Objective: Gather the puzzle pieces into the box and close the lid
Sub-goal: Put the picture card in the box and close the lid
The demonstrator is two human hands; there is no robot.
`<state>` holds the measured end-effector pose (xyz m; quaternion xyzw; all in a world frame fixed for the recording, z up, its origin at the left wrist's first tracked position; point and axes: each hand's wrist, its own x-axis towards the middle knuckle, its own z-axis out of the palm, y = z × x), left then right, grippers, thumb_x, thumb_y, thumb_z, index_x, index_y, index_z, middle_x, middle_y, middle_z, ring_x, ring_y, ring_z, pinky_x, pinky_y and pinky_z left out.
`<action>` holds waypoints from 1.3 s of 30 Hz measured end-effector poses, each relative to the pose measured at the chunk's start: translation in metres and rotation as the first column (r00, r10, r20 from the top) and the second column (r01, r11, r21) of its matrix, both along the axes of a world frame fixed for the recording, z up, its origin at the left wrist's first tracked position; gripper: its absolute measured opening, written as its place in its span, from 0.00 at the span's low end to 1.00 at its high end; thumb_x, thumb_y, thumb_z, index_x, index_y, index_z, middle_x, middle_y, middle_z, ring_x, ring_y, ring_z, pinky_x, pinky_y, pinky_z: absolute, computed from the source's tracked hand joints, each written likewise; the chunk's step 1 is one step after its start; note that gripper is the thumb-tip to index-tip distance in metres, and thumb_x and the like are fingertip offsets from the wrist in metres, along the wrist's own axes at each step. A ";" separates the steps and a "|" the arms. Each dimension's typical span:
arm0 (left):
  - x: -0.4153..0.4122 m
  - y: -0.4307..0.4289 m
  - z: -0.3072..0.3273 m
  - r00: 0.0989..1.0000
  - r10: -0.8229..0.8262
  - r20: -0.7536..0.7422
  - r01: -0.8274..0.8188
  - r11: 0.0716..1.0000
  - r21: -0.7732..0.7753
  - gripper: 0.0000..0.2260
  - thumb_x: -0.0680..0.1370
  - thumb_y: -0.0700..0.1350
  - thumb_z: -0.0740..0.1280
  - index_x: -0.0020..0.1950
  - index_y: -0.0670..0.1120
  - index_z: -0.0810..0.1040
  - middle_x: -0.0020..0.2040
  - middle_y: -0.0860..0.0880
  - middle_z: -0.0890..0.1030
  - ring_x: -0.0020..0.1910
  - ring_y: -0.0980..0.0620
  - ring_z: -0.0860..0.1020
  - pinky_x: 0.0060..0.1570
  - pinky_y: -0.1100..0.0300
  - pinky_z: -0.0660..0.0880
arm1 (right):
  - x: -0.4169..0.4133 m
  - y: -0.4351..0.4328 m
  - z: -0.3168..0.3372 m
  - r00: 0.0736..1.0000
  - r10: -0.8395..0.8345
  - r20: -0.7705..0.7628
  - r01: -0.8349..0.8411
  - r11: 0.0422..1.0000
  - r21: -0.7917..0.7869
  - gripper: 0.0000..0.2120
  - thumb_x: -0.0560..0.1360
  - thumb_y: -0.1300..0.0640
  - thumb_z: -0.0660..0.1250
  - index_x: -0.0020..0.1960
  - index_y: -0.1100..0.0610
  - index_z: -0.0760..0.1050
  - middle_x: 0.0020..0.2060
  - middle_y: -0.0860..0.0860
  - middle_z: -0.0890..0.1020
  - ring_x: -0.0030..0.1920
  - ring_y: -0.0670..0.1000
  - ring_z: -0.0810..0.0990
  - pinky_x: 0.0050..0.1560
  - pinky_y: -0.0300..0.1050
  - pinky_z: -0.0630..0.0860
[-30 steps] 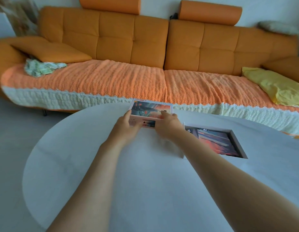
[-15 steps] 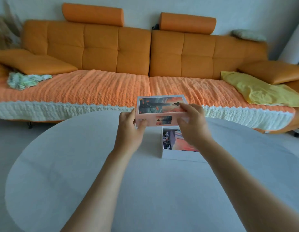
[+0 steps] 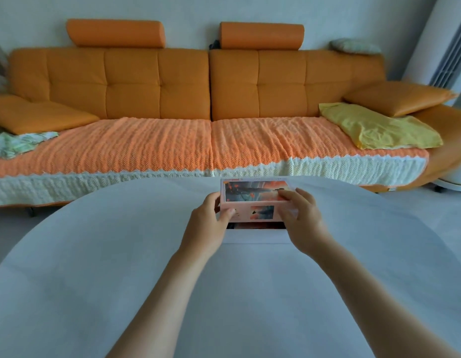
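- The left hand (image 3: 207, 223) pinches the lid's (image 3: 255, 200) left end, thumb on its front.
- The lid hangs just over the box (image 3: 255, 235) on the worktop (image 3: 120, 254); closing looks like the step in hand.
- The right hand (image 3: 301, 220) grips the right end, fingers (image 3: 291, 195) curled over the top. Next: line up the edges, then lower.

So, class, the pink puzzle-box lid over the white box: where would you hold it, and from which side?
Take the pink lid by its two short ends, coming in from either side, as the left hand and right hand do. It is a wide, shallow rectangle held about level over the white box, so end grips should keep it flat and leave its long edges free.
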<state>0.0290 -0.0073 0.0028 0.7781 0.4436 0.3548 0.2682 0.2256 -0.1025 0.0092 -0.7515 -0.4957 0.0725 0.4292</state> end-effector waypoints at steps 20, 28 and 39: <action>-0.007 -0.017 0.011 0.960 -0.014 -0.279 0.042 0.995 0.096 0.33 0.72 0.43 0.74 0.75 0.51 0.65 0.61 0.47 0.80 0.57 0.49 0.79 0.52 0.60 0.76 | -0.001 -0.019 -0.010 0.985 0.033 0.167 -0.027 0.999 -0.038 0.29 0.65 0.65 0.76 0.63 0.51 0.73 0.64 0.53 0.68 0.55 0.58 0.77 0.50 0.54 0.80; -0.005 -0.010 0.023 0.921 0.008 -0.390 0.048 0.990 0.134 0.29 0.74 0.65 0.64 0.72 0.54 0.68 0.68 0.54 0.70 0.65 0.51 0.72 0.58 0.55 0.72 | 0.005 -0.022 0.000 0.968 0.074 0.240 -0.037 0.987 -0.154 0.22 0.71 0.40 0.67 0.64 0.39 0.68 0.67 0.51 0.65 0.59 0.58 0.75 0.59 0.55 0.75; 0.030 0.027 0.019 0.857 -0.229 -0.462 0.219 0.973 -0.076 0.23 0.83 0.55 0.51 0.77 0.49 0.60 0.77 0.51 0.60 0.76 0.55 0.54 0.71 0.54 0.55 | 0.012 0.014 0.021 0.969 0.197 0.147 -0.131 0.921 -0.367 0.23 0.80 0.43 0.53 0.72 0.51 0.65 0.72 0.49 0.62 0.66 0.52 0.67 0.58 0.45 0.66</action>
